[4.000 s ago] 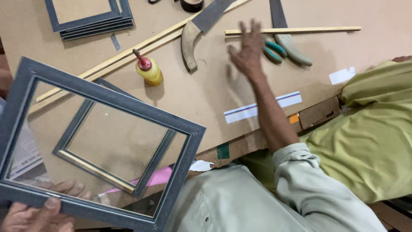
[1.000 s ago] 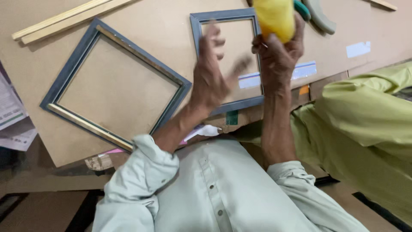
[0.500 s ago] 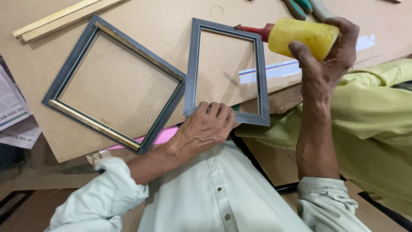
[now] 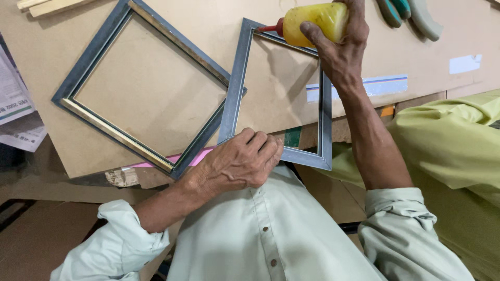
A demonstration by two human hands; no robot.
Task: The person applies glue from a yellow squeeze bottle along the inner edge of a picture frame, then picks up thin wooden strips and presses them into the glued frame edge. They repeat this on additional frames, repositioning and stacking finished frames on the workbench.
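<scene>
Head view: tan fibreboard bench (image 4: pixel 156 104), papers (image 4: pixel 15 104) left.

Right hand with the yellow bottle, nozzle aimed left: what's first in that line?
The right hand tips the yellow glue bottle with its red nozzle toward the top corner of the smaller grey frame. That frame comes first; whether the tip already touches is unclear.

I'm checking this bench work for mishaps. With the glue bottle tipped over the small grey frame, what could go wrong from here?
1. The small grey frame overhangs the board's near edge, pinned only by the left hand; it could tip or slide.
2. The yellow glue bottle in the right hand points its red nozzle at the frame's top rail; glue might drip onto the board.
3. The larger frame touches it, so stray glue could perhaps reach it.
</scene>
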